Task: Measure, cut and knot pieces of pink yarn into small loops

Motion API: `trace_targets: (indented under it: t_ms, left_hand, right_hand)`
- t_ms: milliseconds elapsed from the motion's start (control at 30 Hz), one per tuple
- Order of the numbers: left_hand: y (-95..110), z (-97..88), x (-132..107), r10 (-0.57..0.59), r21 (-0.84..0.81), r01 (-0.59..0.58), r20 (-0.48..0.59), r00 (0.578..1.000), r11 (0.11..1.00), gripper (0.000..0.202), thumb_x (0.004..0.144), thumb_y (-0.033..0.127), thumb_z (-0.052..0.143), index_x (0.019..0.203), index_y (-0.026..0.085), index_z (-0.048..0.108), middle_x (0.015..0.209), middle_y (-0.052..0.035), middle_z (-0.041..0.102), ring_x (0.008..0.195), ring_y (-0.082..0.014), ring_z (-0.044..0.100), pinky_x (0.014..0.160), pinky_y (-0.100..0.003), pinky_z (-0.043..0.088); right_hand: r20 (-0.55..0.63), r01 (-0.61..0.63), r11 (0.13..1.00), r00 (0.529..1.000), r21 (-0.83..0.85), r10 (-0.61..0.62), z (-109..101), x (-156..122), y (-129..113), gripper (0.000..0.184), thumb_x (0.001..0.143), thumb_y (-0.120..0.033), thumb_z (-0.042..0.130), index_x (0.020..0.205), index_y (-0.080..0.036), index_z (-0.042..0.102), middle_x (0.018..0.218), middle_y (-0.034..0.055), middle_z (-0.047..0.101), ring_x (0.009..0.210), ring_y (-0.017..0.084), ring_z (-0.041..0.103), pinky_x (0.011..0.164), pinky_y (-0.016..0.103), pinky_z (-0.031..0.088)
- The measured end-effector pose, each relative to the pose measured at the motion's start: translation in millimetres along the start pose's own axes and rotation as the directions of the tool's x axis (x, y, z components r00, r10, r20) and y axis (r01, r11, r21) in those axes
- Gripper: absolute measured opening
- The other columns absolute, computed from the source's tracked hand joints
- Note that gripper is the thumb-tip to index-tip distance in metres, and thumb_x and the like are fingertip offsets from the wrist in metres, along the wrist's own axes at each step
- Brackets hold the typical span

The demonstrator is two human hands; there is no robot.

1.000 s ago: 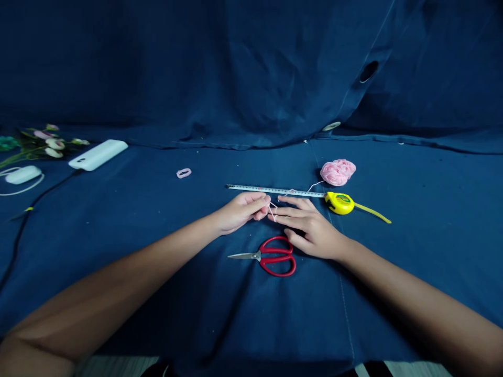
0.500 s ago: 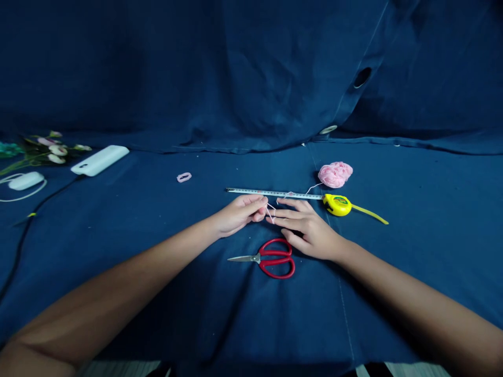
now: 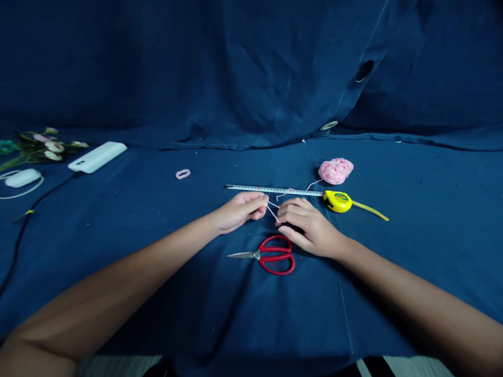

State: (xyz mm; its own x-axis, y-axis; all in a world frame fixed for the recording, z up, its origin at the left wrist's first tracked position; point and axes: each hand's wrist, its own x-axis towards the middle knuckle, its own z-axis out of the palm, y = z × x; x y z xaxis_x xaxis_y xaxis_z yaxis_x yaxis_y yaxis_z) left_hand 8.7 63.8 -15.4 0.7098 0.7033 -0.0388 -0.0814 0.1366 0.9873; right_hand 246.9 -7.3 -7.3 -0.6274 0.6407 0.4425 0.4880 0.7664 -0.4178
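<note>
Left hand [image 3: 239, 212]: narrow, fingers curled in with the thumb closed against them, pinching a pale pink yarn strand [image 3: 272, 212] at the fingertips. Right hand [image 3: 310, 228]: also narrow, fingers bent inward, with the strand running into the index and middle fingertips. I can't make out the exact grip from here because the fingers hide it.

The strand sits in the gap between the two hands, in two thin lines forming a narrow V and pulled fairly straight. A looser length leaves the right hand's side, crosses the steel tape blade [image 3: 275, 190], and climbs to the pink yarn ball [image 3: 335, 172] above the blade. The blade lies flat and extended just beyond the fingers, ending in a yellow tape measure case [image 3: 337, 201] with a yellow strap [image 3: 369, 210] trailing to the right.

Red-handled scissors [image 3: 275, 255] lie closed just below the hands, near the right wrist but not touching it. Farther left, a small pink loop [image 3: 183, 174] rests alone on the navy cloth [image 3: 412, 293]. Beyond it I log a white power bank [image 3: 97, 157], artificial flowers [image 3: 43, 146], and a black cable [image 3: 35, 209].
</note>
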Motion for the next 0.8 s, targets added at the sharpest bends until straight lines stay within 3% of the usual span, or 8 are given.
trace_targets:
  t_ms: [133, 267, 600, 800]
  left_hand:
    - [-2.1, -0.2, -1.7, 0.000, 0.100, 0.002, -0.022, 1.000, 0.995, 0.037, 0.100, 0.043, 0.061, 0.077, 0.014, 0.059, 0.069, 0.0014, 0.053, 0.062, -0.0090, 0.044, 0.060, -0.025, 0.030]
    - [-1.0, -0.1, -1.6, -0.006, 0.094, 0.006, -0.006, 1.000, 0.996, 0.037, 0.100, 0.043, 0.060, 0.077, 0.014, 0.058, 0.067, 0.0021, 0.052, 0.060, -0.0087, 0.043, 0.060, -0.025, 0.030]
    - [1.3, 0.0, -0.1, 0.002, -0.021, -0.001, 0.009, 1.000, 1.000, 0.039, 0.100, 0.041, 0.062, 0.072, 0.015, 0.053, 0.061, 0.0038, 0.046, 0.060, -0.0096, 0.039, 0.063, -0.026, 0.031]
    - [0.5, -1.4, 0.6, 0.008, -0.077, -0.009, -0.010, 1.000, 0.997, 0.040, 0.100, 0.041, 0.062, 0.072, 0.015, 0.053, 0.062, 0.0040, 0.045, 0.060, -0.0092, 0.038, 0.064, -0.026, 0.032]
  right_hand:
    - [-0.065, 0.016, 1.000, 0.998, 0.004, -0.016, 2.1, -0.3, 0.4, 0.012, 0.101, -0.021, 0.058, 0.103, -0.023, 0.070, 0.100, 0.0058, 0.074, 0.107, 0.026, 0.064, 0.098, 0.046, 0.051]
    - [-0.093, 0.031, 1.000, 0.995, 0.001, -0.031, 3.8, -0.2, 1.3, 0.014, 0.101, -0.019, 0.059, 0.107, -0.022, 0.071, 0.103, 0.0062, 0.076, 0.104, 0.024, 0.065, 0.094, 0.043, 0.053]
    - [-0.091, 0.019, 0.999, 0.996, 0.027, -0.016, 4.2, -1.9, 1.0, 0.023, 0.098, -0.021, 0.063, 0.119, -0.024, 0.071, 0.116, 0.0061, 0.075, 0.116, 0.027, 0.063, 0.103, 0.047, 0.052]
    - [-0.069, 0.012, 1.000, 0.998, 0.015, -0.011, 3.2, -1.5, 2.9, 0.040, 0.098, -0.023, 0.064, 0.139, -0.026, 0.063, 0.132, 0.0059, 0.071, 0.129, 0.028, 0.057, 0.110, 0.050, 0.048]
